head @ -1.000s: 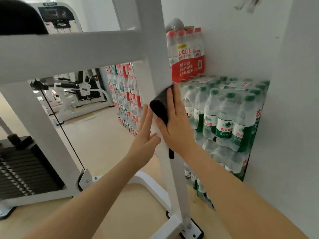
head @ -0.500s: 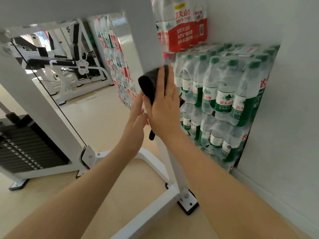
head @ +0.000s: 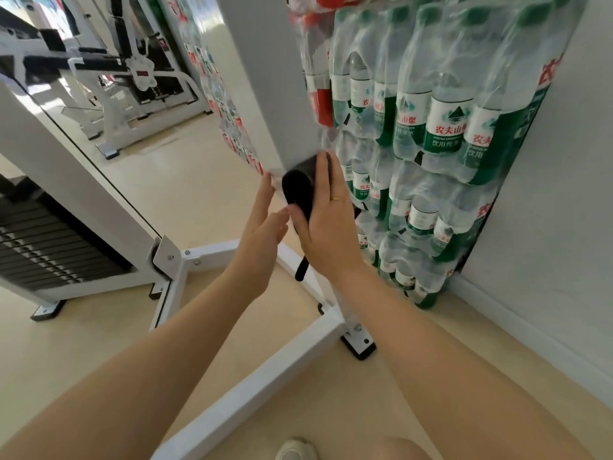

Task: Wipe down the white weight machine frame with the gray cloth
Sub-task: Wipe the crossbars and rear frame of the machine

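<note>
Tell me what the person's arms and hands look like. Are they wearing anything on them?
Both arms are bare, with no sleeves in view up to the edge of the picture, and no gloves or watch. The left hand wears nothing. The right hand has a thin gold ring on one finger. The nails look short and unpainted.

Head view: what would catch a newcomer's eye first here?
At centre, the right hand presses a dark gray folded cloth against the white metal upright post of the weight machine, the left hand flat beside it. Shrink-wrapped packs of green-labelled water bottles are stacked at the wall behind.
</note>
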Demonstrator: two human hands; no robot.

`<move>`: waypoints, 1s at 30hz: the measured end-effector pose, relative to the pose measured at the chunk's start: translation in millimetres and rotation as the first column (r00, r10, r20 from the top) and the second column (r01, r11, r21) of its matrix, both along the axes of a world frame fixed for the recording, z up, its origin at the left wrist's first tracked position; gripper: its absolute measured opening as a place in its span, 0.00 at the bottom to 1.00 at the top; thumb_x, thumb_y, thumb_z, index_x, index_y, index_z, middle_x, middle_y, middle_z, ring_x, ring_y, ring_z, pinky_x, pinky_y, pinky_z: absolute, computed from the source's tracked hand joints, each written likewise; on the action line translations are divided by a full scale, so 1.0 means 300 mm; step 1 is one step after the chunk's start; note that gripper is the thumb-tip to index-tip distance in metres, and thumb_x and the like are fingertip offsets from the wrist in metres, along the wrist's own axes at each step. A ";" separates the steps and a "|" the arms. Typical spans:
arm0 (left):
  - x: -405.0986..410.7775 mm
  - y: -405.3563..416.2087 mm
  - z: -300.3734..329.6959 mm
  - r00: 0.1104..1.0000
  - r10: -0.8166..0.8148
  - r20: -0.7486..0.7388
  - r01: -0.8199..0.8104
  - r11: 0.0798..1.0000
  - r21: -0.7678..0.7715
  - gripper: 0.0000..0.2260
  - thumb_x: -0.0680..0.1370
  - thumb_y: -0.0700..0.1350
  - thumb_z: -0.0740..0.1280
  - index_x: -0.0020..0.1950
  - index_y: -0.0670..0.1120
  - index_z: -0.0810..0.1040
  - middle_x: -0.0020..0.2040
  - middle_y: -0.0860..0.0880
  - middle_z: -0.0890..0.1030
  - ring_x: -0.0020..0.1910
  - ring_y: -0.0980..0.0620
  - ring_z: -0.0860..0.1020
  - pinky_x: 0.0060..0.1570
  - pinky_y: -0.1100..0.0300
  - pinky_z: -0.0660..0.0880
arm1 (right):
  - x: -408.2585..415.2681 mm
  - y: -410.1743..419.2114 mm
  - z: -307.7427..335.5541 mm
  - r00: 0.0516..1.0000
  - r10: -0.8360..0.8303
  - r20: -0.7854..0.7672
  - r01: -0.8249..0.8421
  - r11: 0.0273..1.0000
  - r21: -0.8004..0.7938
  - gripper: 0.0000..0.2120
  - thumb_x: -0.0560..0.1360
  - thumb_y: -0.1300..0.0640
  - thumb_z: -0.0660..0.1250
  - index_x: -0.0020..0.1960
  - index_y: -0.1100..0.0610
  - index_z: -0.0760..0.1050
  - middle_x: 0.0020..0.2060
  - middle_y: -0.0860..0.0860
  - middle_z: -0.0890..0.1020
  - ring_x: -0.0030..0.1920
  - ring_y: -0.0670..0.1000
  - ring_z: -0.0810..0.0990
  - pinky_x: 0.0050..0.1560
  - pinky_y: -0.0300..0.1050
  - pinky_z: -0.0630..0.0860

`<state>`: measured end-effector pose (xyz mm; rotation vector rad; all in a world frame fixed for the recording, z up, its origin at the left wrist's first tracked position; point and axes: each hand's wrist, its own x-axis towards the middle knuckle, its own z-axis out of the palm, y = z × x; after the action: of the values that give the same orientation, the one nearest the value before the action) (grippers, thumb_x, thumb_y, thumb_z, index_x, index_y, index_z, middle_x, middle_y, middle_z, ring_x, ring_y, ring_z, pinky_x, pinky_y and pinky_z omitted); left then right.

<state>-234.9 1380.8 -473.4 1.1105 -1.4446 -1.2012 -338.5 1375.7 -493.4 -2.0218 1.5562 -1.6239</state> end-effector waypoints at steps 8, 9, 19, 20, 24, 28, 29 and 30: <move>0.015 -0.023 -0.151 0.998 0.050 0.035 -0.051 0.998 0.024 0.26 0.80 0.37 0.57 0.74 0.57 0.58 0.71 0.54 0.67 0.66 0.52 0.70 0.67 0.46 0.65 | -0.007 -0.036 -0.135 0.992 0.095 0.081 -0.087 0.991 -0.100 0.33 0.77 0.38 0.42 0.72 0.60 0.46 0.73 0.62 0.53 0.74 0.55 0.52 0.72 0.49 0.53; 0.011 -0.018 -0.178 0.998 0.027 0.054 -0.029 0.999 0.043 0.27 0.80 0.37 0.57 0.74 0.59 0.56 0.72 0.57 0.64 0.67 0.54 0.70 0.67 0.47 0.65 | -0.011 -0.027 -0.196 0.991 0.097 0.096 -0.092 0.995 -0.049 0.33 0.77 0.38 0.42 0.72 0.59 0.44 0.73 0.58 0.51 0.74 0.52 0.50 0.72 0.48 0.51; -0.030 -0.009 -0.315 0.991 0.066 0.121 -0.077 0.992 0.097 0.25 0.80 0.39 0.54 0.75 0.57 0.54 0.40 0.75 0.76 0.49 0.69 0.77 0.63 0.50 0.68 | -0.019 0.086 -0.426 0.802 0.128 0.584 -0.315 0.921 0.230 0.20 0.80 0.44 0.47 0.71 0.45 0.51 0.72 0.42 0.46 0.75 0.44 0.45 0.75 0.51 0.50; -0.031 -0.013 -0.324 0.989 0.078 0.123 -0.089 0.992 0.090 0.25 0.80 0.40 0.53 0.75 0.57 0.54 0.38 0.75 0.76 0.48 0.69 0.77 0.62 0.51 0.69 | -0.011 0.082 -0.426 0.813 0.102 0.574 -0.283 0.930 0.235 0.19 0.81 0.50 0.47 0.71 0.45 0.51 0.72 0.41 0.47 0.75 0.43 0.46 0.75 0.50 0.51; -0.019 -0.030 -0.373 0.980 0.079 0.181 -0.096 0.991 0.088 0.24 0.80 0.46 0.55 0.74 0.61 0.52 0.41 0.79 0.73 0.48 0.71 0.76 0.59 0.56 0.70 | 0.019 0.015 -0.427 0.649 0.067 0.758 -0.296 0.940 0.170 0.26 0.80 0.60 0.49 0.72 0.43 0.46 0.70 0.39 0.58 0.72 0.39 0.57 0.71 0.39 0.59; -0.021 -0.041 -0.432 0.989 0.001 0.145 -0.035 0.973 0.229 0.25 0.79 0.54 0.58 0.72 0.67 0.51 0.67 0.63 0.68 0.65 0.58 0.70 0.65 0.50 0.67 | -0.004 -0.070 -0.512 0.690 -0.033 0.723 -0.219 0.943 0.252 0.18 0.79 0.56 0.49 0.68 0.54 0.64 0.58 0.44 0.74 0.60 0.40 0.72 0.59 0.36 0.70; -0.023 -0.039 -0.451 0.991 -0.016 0.132 -0.019 0.967 0.255 0.25 0.79 0.55 0.58 0.70 0.69 0.50 0.70 0.58 0.66 0.67 0.55 0.68 0.65 0.51 0.67 | -0.006 -0.070 -0.553 0.716 -0.062 0.695 -0.197 0.937 0.287 0.18 0.79 0.55 0.49 0.66 0.55 0.66 0.58 0.47 0.75 0.59 0.42 0.73 0.59 0.39 0.70; -0.025 -0.036 -0.473 0.992 -0.024 0.124 -0.012 0.959 0.283 0.25 0.79 0.55 0.59 0.70 0.69 0.50 0.72 0.56 0.65 0.68 0.55 0.68 0.63 0.54 0.68 | -0.009 -0.064 -0.605 0.736 -0.095 0.671 -0.175 0.930 0.323 0.18 0.79 0.56 0.49 0.66 0.57 0.67 0.59 0.50 0.75 0.60 0.45 0.73 0.60 0.43 0.70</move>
<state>-242.5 1370.1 -615.2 1.3989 -1.3991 -1.3951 -341.1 1356.5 -675.0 -1.0619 1.3628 -1.6245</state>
